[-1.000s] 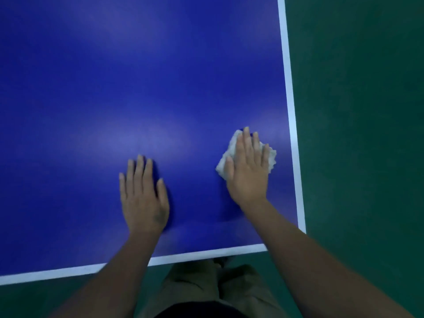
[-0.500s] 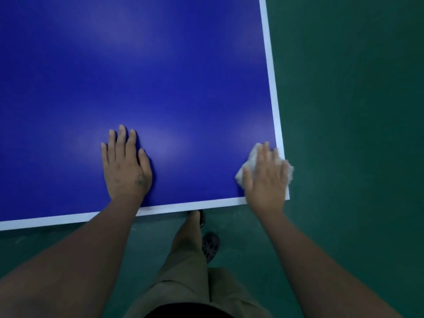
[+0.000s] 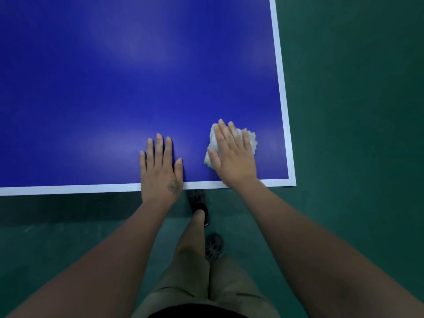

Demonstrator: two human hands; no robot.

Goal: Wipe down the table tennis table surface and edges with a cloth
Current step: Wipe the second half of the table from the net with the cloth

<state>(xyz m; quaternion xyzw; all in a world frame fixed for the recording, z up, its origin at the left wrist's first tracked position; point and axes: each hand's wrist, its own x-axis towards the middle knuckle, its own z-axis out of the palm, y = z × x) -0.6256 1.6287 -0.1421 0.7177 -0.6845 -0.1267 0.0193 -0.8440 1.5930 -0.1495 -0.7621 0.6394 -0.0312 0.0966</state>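
The blue table tennis table fills the upper left, with white lines along its near and right edges. A crumpled white cloth lies on the blue surface near the table's near right corner. My right hand presses flat on the cloth with straight fingers and covers most of it. My left hand rests flat on the table beside it, palm down, its heel over the white near edge line.
Green floor surrounds the table on the right and near side. My legs in khaki shorts and dark perforated shoes stand just below the near edge. The table's near right corner is close to my right hand.
My right hand has slid the cloth left, away from the right corner edge, onto the blue surface. My left hand now lies closer to the right hand and the near edge.
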